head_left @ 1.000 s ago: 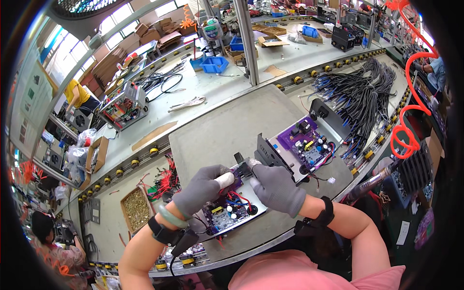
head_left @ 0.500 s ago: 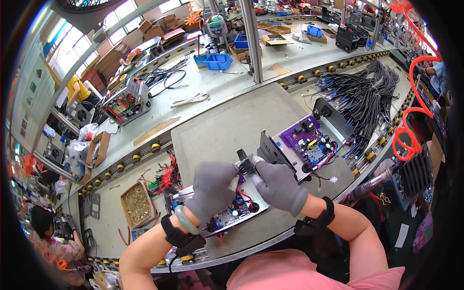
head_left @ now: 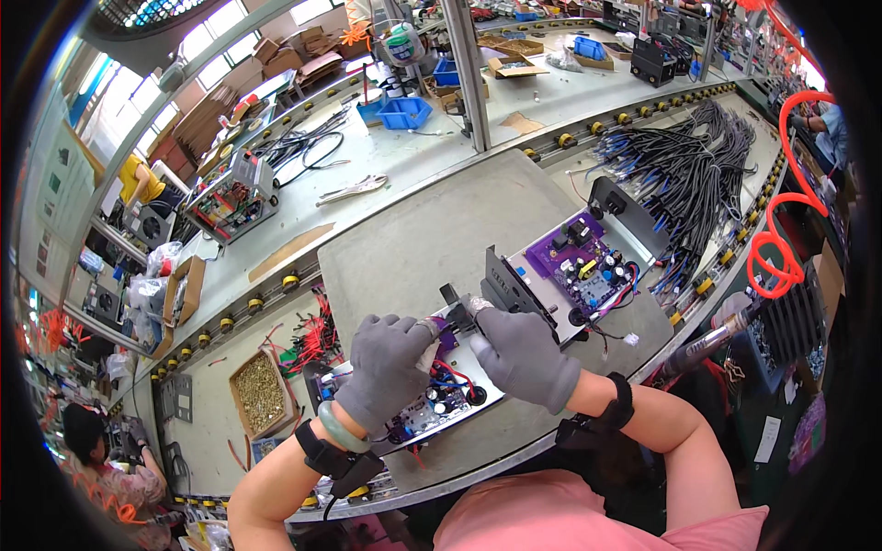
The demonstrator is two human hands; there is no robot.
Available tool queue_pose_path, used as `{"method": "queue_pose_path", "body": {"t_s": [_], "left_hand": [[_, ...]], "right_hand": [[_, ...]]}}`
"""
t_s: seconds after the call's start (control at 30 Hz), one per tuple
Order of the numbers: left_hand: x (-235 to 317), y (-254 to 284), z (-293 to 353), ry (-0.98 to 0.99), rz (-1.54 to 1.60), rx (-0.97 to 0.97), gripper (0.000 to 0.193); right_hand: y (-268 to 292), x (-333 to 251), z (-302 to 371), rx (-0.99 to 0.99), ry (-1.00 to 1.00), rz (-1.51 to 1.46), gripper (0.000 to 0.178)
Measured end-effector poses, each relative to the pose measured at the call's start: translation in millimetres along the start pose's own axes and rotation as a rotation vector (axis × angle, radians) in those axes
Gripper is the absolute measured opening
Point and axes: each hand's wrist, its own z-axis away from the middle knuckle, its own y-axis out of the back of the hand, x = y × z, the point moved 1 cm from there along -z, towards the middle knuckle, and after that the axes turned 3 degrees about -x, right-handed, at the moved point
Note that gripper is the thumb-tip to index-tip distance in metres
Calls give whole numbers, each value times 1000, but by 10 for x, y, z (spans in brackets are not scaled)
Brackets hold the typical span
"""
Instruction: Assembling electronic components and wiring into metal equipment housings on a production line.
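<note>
In front of me lies a metal chassis (head_left: 490, 407) with a circuit board (head_left: 445, 400), red and blue wires and a dark end panel at its left. My left hand (head_left: 388, 369), in a grey glove, is closed over the board's far side, its fingertips pinched; what they hold is hidden. My right hand (head_left: 528, 358), gloved alike, pinches a small black part (head_left: 454, 310) at the chassis's far edge. Just beyond that hand stands a second chassis (head_left: 548, 296) with a purple board (head_left: 582, 257) and black upright panels (head_left: 516, 289).
Both chassis rest on a grey board (head_left: 404, 230) between roller tracks. A carton of small brass-coloured parts (head_left: 260, 393) and red wires (head_left: 315, 331) lie left. Black cables (head_left: 703, 170) are heaped at the far right. A red coiled hose (head_left: 776, 262) hangs right; pliers (head_left: 354, 189) lie beyond.
My left hand has shifted slightly down and left, turning so its knuckles show. My right hand stays at the black part. The whole view has shifted slightly.
</note>
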Motion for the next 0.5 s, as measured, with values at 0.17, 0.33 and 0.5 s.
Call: {"method": "queue_pose_path", "body": {"t_s": [0.17,0.33,0.5], "left_hand": [[-24,-53,-41,6,0,8,9],[-19,-69,-77,-76,-50,-33,10],[-6,-67,-141,-80,-113,-97,10]], "right_hand": [[-17,-42,3,41,30,76,47],[-32,-48,1,19,-36,62,47],[-31,-90,17,22,-6,83,50]]}}
